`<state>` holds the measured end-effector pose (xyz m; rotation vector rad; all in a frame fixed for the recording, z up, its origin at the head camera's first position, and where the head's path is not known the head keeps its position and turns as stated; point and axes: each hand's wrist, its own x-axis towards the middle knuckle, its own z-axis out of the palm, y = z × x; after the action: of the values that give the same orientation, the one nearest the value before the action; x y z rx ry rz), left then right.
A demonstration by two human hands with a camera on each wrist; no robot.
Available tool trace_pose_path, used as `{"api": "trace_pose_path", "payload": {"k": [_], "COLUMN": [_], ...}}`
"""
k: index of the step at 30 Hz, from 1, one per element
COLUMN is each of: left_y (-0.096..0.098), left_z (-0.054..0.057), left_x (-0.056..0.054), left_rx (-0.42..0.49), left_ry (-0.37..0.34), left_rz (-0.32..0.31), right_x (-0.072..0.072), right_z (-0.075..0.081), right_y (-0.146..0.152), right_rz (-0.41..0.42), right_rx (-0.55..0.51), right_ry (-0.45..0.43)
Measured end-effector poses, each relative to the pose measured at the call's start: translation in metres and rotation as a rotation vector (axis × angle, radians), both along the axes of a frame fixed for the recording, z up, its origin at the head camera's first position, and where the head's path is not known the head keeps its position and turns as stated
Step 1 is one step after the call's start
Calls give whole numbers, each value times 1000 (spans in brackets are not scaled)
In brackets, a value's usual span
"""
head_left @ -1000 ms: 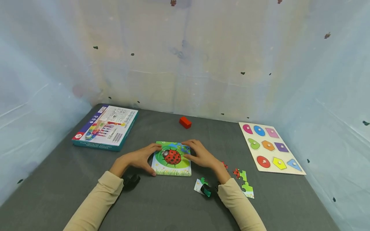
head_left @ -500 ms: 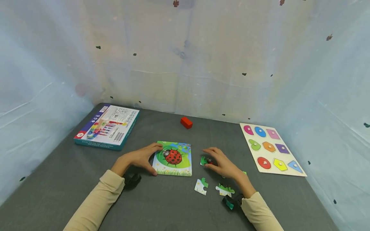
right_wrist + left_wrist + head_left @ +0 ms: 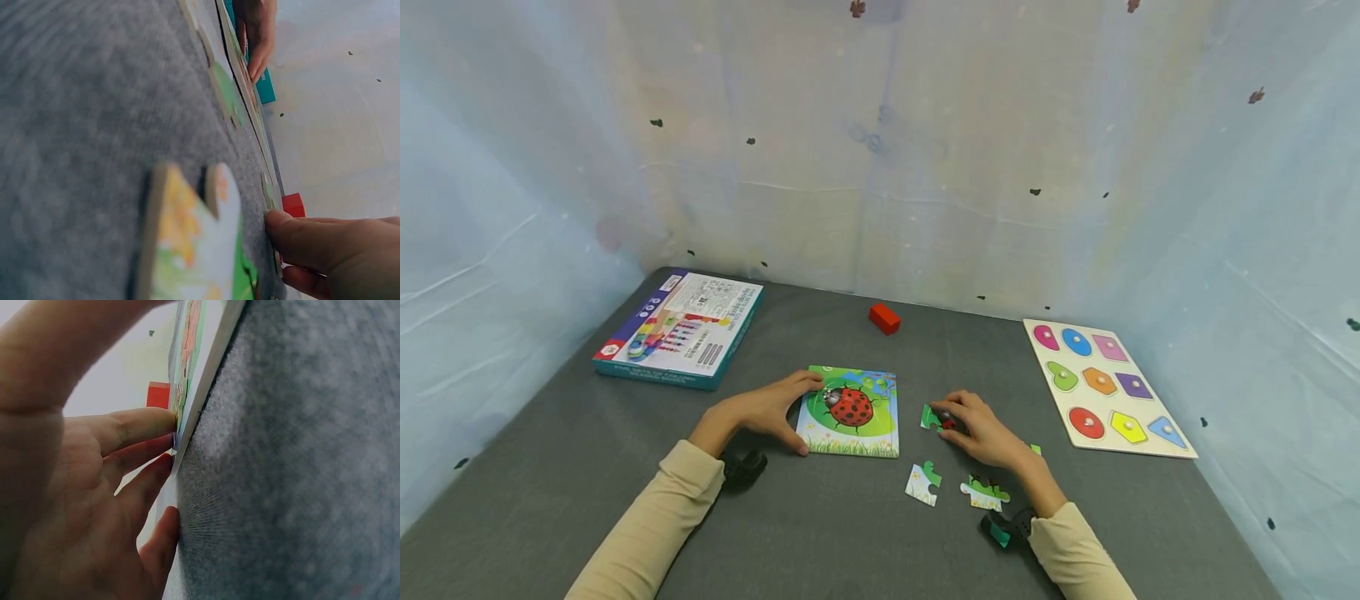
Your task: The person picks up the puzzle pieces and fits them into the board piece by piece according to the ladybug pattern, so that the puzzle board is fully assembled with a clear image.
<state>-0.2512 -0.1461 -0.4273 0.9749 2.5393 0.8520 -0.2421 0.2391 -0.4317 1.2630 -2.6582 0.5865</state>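
Note:
A square ladybug puzzle board (image 3: 846, 412) lies on the dark table. My left hand (image 3: 770, 411) rests at its left side, thumb by the near corner and fingers by the far one. In the left wrist view the straight fingers (image 3: 140, 425) touch the board's edge. To the right of the board, my right hand (image 3: 988, 433) pinches a puzzle piece (image 3: 928, 417), green with a dark and red part, between thumb and fingers. That piece is low at the tabletop and partly covered by the fingers. In the right wrist view the thumb (image 3: 294, 234) is at its edge.
Nearer me lie a white-and-green corner piece (image 3: 922, 483) and a grassy edge piece (image 3: 985, 492). Another green piece (image 3: 1036, 449) shows behind the right wrist. A red block (image 3: 884, 318) stands beyond the board, a boxed toy (image 3: 681, 329) back left, and a shape-peg board (image 3: 1105, 387) at right.
My right hand has left the board's right edge, moved right to the loose pieces and closed its fingers on one. The left hand stays at the board.

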Motion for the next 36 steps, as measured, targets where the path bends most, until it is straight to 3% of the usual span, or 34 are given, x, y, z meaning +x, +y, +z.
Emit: {"api": "trace_pose_path", "payload": {"k": [13, 20, 28, 36], "left_y": [0, 0, -1, -2], "left_z": [1, 0, 0, 0], "left_x": [0, 0, -1, -2], "left_rx": [-17, -3, 9, 29], "left_ry": [-6, 3, 22, 6], "left_rz": [12, 1, 3, 18], "right_x": [-3, -3, -7, -15], "right_z": [4, 14, 21, 11], "right_y": [-15, -51, -98, -135], "right_rz": [48, 72, 141, 167], "right_rx": [-44, -40, -35, -6], "right_ry": [-35, -62, -32, -23]}}
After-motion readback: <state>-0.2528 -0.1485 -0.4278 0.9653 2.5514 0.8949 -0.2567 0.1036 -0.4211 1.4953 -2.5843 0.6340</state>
